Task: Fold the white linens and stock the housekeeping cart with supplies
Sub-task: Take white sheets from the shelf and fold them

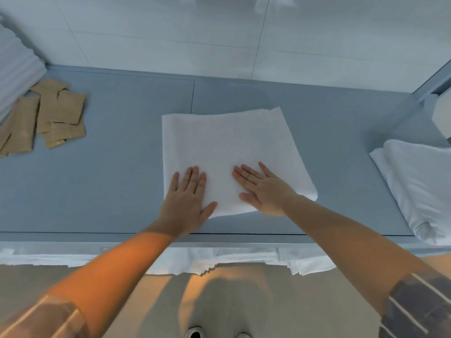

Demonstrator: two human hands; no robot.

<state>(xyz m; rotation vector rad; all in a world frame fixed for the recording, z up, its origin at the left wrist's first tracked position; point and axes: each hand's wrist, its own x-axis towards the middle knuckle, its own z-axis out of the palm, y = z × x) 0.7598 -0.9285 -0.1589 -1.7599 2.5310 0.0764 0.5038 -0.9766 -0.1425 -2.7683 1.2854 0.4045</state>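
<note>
The blue-grey table (109, 181) fills most of the view, and it stands against a pale tiled wall (170, 32). In the middle of the table lies the white towel (227, 147), folded already into a square-like shape, with its near edge close to the front edge of the table. At the right side there is a pile of white linen (419, 181) which is loose and not neatly folded, and at the far left a stack of folded white linen (14, 69) is partly visible. Near this stack a group of brown paper packets (51, 113) is scattered on the table, well apart from the towel. Under the front edge of the table, more white cloth (219, 262) hangs down. The left hand (186, 203) lies flat on the near left corner of the towel, fingers stretched and together, holding nothing. The right hand (262, 189) lies flat on the near right part, fingers a little spread, also holding nothing. I think the step in hand is the smoothing of the folded towel. The next move probably needs another fold, or to lift the towel with both hands so the layers stay together. The cart is not visible here.
</note>
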